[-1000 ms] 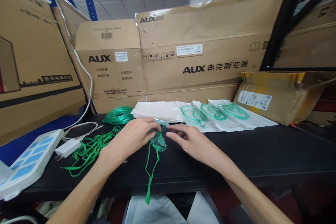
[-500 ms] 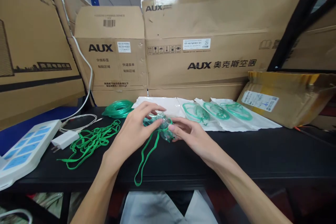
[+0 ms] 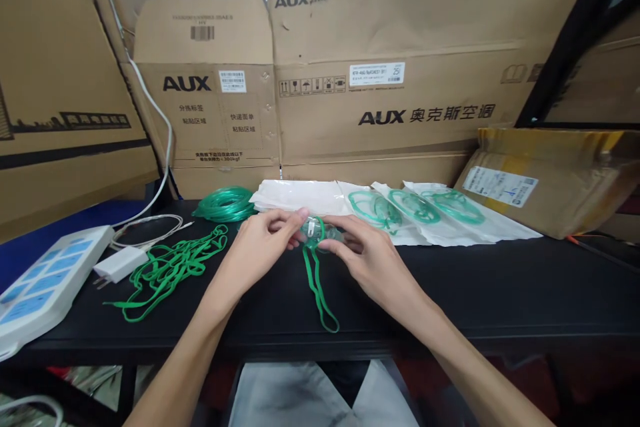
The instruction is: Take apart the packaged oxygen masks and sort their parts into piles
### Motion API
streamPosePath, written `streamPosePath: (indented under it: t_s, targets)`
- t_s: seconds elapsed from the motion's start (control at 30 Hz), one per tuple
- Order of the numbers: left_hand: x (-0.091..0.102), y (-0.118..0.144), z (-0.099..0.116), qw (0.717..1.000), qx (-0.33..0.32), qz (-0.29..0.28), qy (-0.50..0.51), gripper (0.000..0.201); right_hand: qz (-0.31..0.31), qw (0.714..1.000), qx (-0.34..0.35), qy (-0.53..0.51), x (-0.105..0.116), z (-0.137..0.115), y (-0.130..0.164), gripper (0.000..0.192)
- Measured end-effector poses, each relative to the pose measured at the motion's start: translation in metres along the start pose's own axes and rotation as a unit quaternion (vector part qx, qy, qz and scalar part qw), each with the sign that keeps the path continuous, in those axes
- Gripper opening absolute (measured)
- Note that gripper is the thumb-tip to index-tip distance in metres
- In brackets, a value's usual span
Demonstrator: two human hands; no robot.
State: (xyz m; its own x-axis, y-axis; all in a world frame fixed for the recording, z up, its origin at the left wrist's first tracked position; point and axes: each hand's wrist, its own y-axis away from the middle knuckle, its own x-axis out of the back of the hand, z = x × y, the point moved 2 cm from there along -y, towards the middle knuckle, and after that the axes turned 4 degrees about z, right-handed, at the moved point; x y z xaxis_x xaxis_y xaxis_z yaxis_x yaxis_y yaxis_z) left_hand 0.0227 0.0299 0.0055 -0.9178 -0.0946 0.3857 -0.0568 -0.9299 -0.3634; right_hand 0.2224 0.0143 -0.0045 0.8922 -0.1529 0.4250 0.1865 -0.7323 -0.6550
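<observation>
Between my hands, above the black table, is a clear green oxygen mask with a small metal nose clip on it. Its green elastic strap hangs in a long loop toward the table's front edge. My left hand grips the mask from the left, thumb and fingers closed on its edge. From the right, my right hand holds the mask's other side, fingers behind and thumb in front. The fingers partly cover the mask. Behind the hands lie white packets, and a coil of green tubing rests to their left.
Green straps lie tangled at left, beside a white charger, its cable and a power strip. Clear-fronted packets with green tubing lie behind at right. Large cardboard boxes wall the back; a taped box stands at right.
The mask has turned in my hands, so its nose clip now shows. The strap loop has swung to the right. My camera view has shifted slightly.
</observation>
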Motion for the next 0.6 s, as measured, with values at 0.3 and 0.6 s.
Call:
streamPosePath:
  t_s: [0.3,0.6]
  targets:
    - [-0.003,0.001,0.002,0.994,0.026,-0.071,0.083,0.056,0.048,0.984,0.14,0.095,-0.001,-0.01,0.003,0.025]
    - [-0.006,0.004,0.012,0.987,-0.03,-0.096,0.127,0.04,-0.003,0.992,0.126,0.011,0.004,-0.009,0.0,0.043]
